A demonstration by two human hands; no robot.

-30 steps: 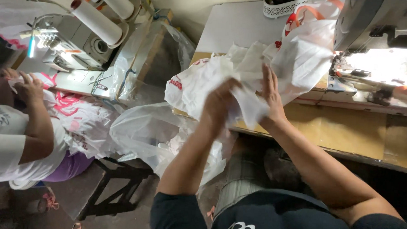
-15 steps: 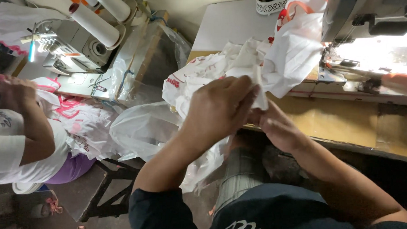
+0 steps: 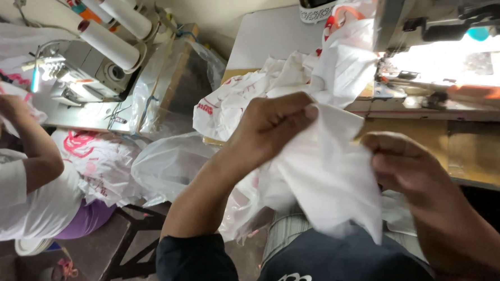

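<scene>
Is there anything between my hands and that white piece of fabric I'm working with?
Nothing visible does. The left hand already pinches the top edge of the white piece of fabric, and the right hand grips its right edge, so both touch it directly. The heap of white printed fabric lies behind, on the wooden table.

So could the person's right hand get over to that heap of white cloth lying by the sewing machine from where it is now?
Probably yes. The right hand is gripping the white fabric piece together with the left hand, and the heap of white cloth lies just beyond on the table with nothing between. It would likely have to let go first.
</scene>
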